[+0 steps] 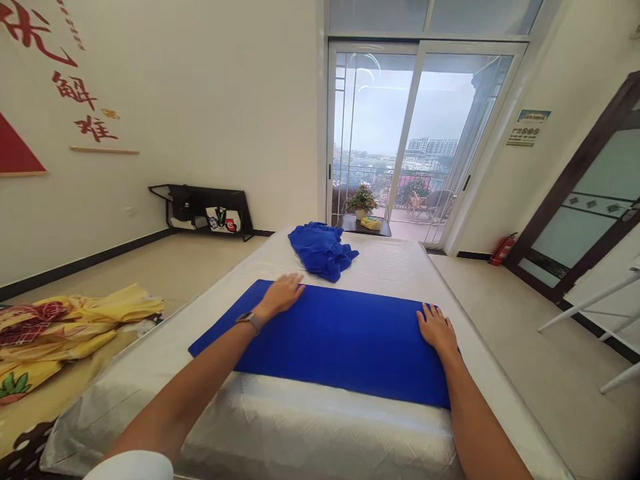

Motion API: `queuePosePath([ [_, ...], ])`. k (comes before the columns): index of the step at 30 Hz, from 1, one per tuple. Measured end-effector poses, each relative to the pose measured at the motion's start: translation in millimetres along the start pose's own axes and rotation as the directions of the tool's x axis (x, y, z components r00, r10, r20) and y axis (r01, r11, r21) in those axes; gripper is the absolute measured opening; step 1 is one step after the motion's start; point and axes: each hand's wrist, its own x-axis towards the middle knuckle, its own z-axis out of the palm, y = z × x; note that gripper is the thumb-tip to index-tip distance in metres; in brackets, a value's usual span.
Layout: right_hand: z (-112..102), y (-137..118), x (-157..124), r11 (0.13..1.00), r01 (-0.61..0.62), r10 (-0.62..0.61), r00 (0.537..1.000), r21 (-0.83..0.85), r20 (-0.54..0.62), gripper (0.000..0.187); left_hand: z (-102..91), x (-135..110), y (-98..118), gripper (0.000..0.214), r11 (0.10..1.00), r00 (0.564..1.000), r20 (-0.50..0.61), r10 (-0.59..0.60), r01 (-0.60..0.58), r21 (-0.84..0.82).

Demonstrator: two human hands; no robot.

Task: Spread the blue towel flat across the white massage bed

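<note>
A flat, stiff-looking blue rectangular board (pixel 345 340) lies across a mattress (pixel 320 427) with a shiny pale cover. My left hand (pixel 284 293), a watch on its wrist, rests at the board's far edge, left of the middle, its fingers stretched forward. On the far right corner lies my right hand (pixel 437 328), with the fingers spread. Neither hand holds anything. Just beyond the board sits a crumpled heap of blue cloth (pixel 323 250), apart from both hands.
Left of the mattress is a pile of yellow patterned cloth (pixel 75 327). A black bench-like frame (pixel 207 210) with bags stands by the wall. At the far end are a small dark table (pixel 350 225) and a potted plant (pixel 362 200). A fire extinguisher (pixel 503 249) stands at right.
</note>
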Motion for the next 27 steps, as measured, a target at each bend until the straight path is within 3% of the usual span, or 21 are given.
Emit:
queuePosePath([
  [2,0,0,0,1.0,-0.002,0.002,1.0,0.001,-0.001,0.067,7.4,10,44,0.065,0.982,0.988,0.004,0.157,-0.156,-0.103],
  [5,-1,0,0,1.0,-0.003,0.003,1.0,-0.01,0.002,0.067,22.2,21,102,0.071,0.94,0.963,0.042,0.265,-0.248,-0.236],
  [7,-2,0,-1,1.0,-0.001,0.001,1.0,-0.014,0.005,0.067,30.7,24,123,0.077,0.926,0.957,0.109,0.27,-0.227,-0.302],
  [9,-1,1,-1,1.0,0.0,0.0,1.0,-0.016,0.004,0.067,36.3,25,126,0.081,0.929,0.958,0.169,0.231,-0.166,-0.331],
  [11,1,2,0,1.0,0.002,-0.002,1.0,-0.023,0.001,0.067,38.7,24,111,0.083,0.941,0.965,0.204,0.164,-0.091,-0.326],
  [13,2,3,1,1.0,0.003,-0.003,1.0,-0.03,-0.006,0.067,38.4,22,83,0.086,0.953,0.968,0.234,0.085,-0.01,-0.304],
  [19,3,3,3,0.998,0.009,-0.008,1.0,-0.058,0.008,0.068,31.3,-1,-35,0.087,0.959,0.939,0.302,-0.167,0.226,-0.171],
  [22,2,4,4,0.998,0.005,-0.005,1.0,-0.056,0.007,0.068,28.2,-17,-83,0.083,0.942,0.907,0.312,-0.284,0.324,-0.085],
  [24,3,5,4,0.998,0.002,-0.001,1.0,-0.056,0.007,0.069,27.7,-26,-101,0.083,0.932,0.894,0.312,-0.321,0.356,-0.063],
  [27,5,5,5,0.998,0.004,-0.003,1.0,-0.069,0.008,0.069,29.7,-32,-110,0.085,0.927,0.899,0.29,-0.329,0.366,-0.084],
])
